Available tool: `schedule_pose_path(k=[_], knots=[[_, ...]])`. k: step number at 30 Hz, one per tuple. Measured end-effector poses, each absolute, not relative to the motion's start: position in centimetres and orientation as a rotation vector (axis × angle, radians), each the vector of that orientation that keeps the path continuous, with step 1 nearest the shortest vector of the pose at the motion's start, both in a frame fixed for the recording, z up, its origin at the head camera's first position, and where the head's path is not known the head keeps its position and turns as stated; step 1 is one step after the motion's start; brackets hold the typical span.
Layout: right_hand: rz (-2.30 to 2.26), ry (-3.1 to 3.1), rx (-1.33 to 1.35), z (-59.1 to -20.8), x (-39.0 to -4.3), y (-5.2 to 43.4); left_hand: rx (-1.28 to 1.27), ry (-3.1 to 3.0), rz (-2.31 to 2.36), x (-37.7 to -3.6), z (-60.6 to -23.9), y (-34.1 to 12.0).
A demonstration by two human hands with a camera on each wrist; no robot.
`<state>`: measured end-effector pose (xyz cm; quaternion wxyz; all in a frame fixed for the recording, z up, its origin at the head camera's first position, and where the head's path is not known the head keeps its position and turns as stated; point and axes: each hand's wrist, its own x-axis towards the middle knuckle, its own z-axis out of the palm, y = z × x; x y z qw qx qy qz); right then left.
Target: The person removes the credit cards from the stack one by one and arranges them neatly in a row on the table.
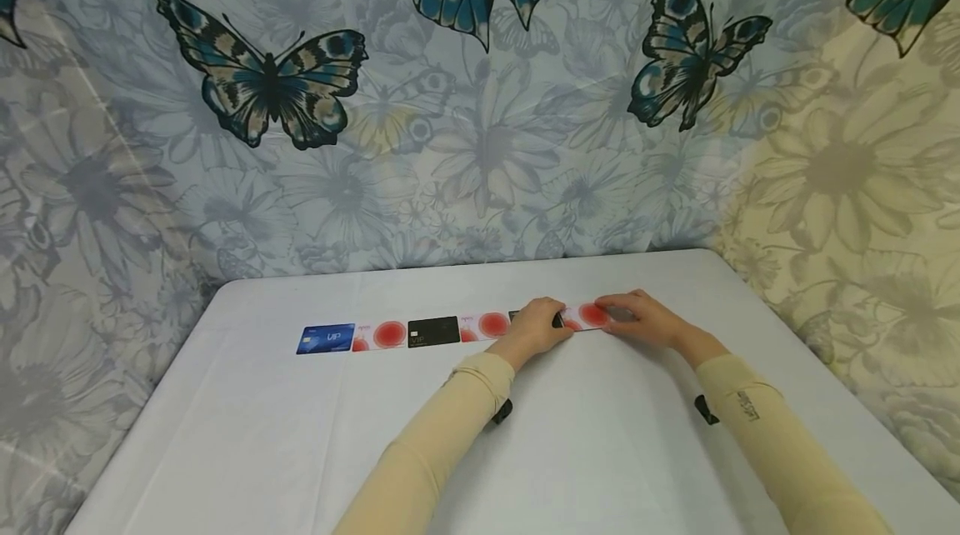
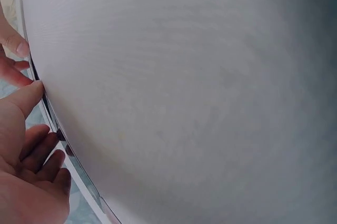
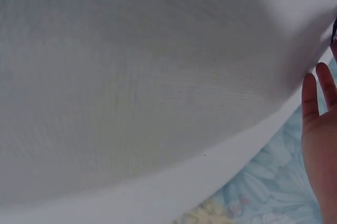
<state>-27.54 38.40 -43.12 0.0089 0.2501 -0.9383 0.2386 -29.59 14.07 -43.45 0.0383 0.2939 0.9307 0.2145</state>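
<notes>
In the head view a row of flat cards lies end to end on the white table point(image 1: 247, 435). From the left come a blue VIP card point(image 1: 326, 338), a red-and-white card point(image 1: 388, 335), a black VIP card point(image 1: 433, 332) and another red-and-white card point(image 1: 492, 325). My left hand point(image 1: 531, 328) covers most of a second black card point(image 1: 557, 320), thumb at its near edge and fingers at its far edge. At the row's right end, my right hand point(image 1: 645, 320) pinches the last red-and-white card point(image 1: 592, 315) between thumb and index finger.
A butterfly-and-flower patterned cloth point(image 1: 487, 152) hangs behind the table and at its sides. Dark straps point(image 1: 706, 410) show beneath both forearms. The wrist views mostly show white tabletop point(image 2: 184, 97), with the cards nearly edge-on in the left one.
</notes>
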Motion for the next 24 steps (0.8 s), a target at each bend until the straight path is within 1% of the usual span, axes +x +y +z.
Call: schedule_pose_path(k=[11, 20, 24], knots=[[0.804, -2.902, 0.788, -43.28, -27.39, 38.52, 0.909, 2.833, 0.670, -29.72, -43.71, 14.22], [0.815, -2.900, 0.788, -43.45, -27.54, 38.56, 0.932, 2.818, 0.633, -29.48, -43.29, 13.96], [0.805, -2.870, 0.747, -43.60, -27.36, 38.21, 0.933, 2.831, 0.606, -29.22, -42.92, 13.58]])
